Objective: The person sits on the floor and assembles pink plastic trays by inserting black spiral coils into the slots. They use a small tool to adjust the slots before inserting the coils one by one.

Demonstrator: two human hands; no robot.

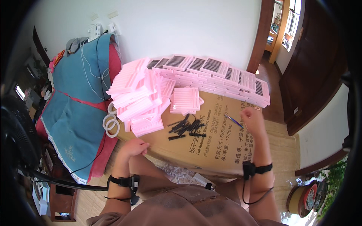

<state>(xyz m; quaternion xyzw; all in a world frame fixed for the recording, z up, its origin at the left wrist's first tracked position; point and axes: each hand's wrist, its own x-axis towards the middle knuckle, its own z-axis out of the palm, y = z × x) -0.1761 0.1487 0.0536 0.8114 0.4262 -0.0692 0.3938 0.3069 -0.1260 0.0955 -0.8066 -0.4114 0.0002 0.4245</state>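
Observation:
My left hand (136, 147) is at the near left edge of a cardboard box (177, 154), its fingers loosely bent and slightly apart, with nothing visible in them. Over the box's right part, my right hand (252, 117) is closed, and a slim blue and silver pen-like tool (234, 121) sticks out at its left side. Between the hands lies a loose heap of short black strips (184, 127). Just behind them is a small stack of pink ridged trays (185, 100). A larger jumbled pile of empty pink trays (137, 96) rises to the left.
Along the box's far edge stand long stacks of pink trays filled with black strips (211, 69). White rings (111, 126) lie at its left edge. A blue-and-red cloth (79, 98) covers something at the left. A brown door (315, 67) and potted plant (307, 197) are to the right.

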